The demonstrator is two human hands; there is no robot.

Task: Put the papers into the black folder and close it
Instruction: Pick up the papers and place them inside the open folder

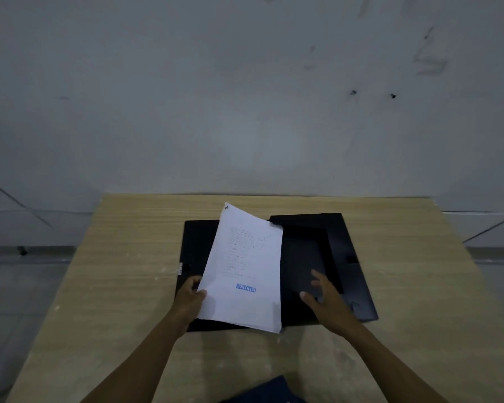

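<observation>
Head view. The black folder (317,257) lies open and flat on the wooden counter (122,257), roughly centred, its two halves spread left and right. The right half shows an inner pocket flap running diagonally and a small dark clasp or slot near its right edge; I cannot tell which. A small pale tab with marks too small to read sticks out at the left edge of the left half.

Contents: nothing is seated in the pocket that I can see. The papers (245,269) are a thin stack of white sheets, held tilted above the left half and the spine of the folder, the top corner leaning away from me. They are not yet in the folder.

Writing: the top sheet carries several lines of small text in its upper part, too blurred to read. Below that, a blue stamp reads "REJECTED". A small dark mark sits at the top left corner, possibly a staple.

My left hand (191,298) pinches the lower left edge of the papers, thumb on the front, fingers behind. My right hand (326,298) holds nothing: fingers spread, laid on the inner face of the folder's right half near the pocket.

A dark blue cloth (271,391) shows at the bottom edge. Behind the counter, a pale scuffed wall (245,82).
</observation>
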